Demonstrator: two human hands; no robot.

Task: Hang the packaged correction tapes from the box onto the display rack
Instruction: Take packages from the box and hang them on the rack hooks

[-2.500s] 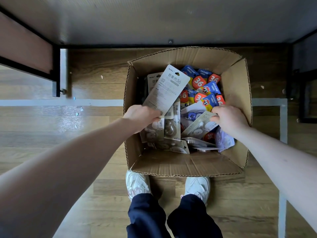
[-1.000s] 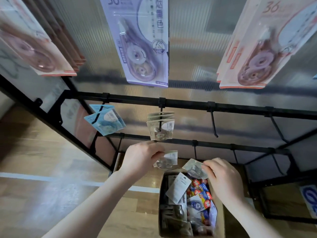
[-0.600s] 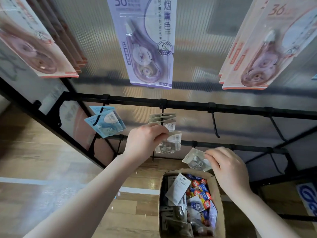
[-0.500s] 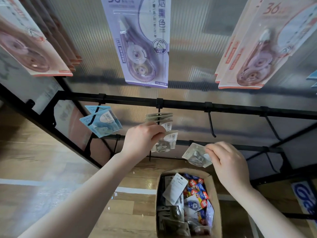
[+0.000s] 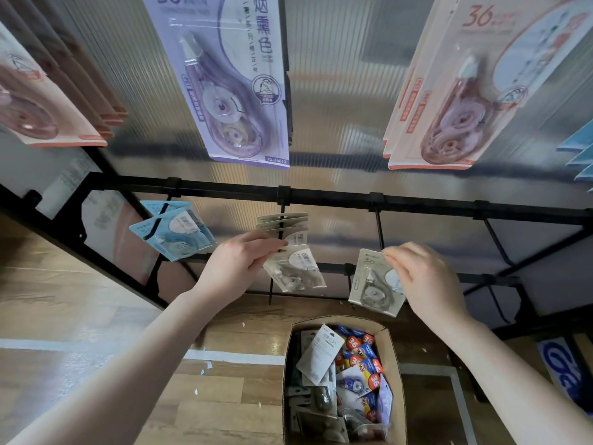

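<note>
My left hand (image 5: 239, 261) pinches the top of a grey correction tape pack (image 5: 295, 271) at the tip of a black hook (image 5: 282, 226), where a few grey packs (image 5: 282, 221) hang. My right hand (image 5: 423, 277) holds a second grey pack (image 5: 373, 284) by its top corner, hanging upright in front of the lower bar, to the right of the first. The open cardboard box (image 5: 396, 380) stands on the floor below, with several grey and blue packs inside.
The black display rack (image 5: 417, 200) has bare hooks (image 5: 380, 229) to the right of the grey packs. Light blue packs (image 5: 173, 232) hang at the left. Purple (image 5: 224, 78) and pink (image 5: 455, 85) packs hang above. The floor is wooden.
I have lifted both packs out of the box and up to the rack. My left hand brought its pack to the hook; my right hand turned its pack upright and raised it.
</note>
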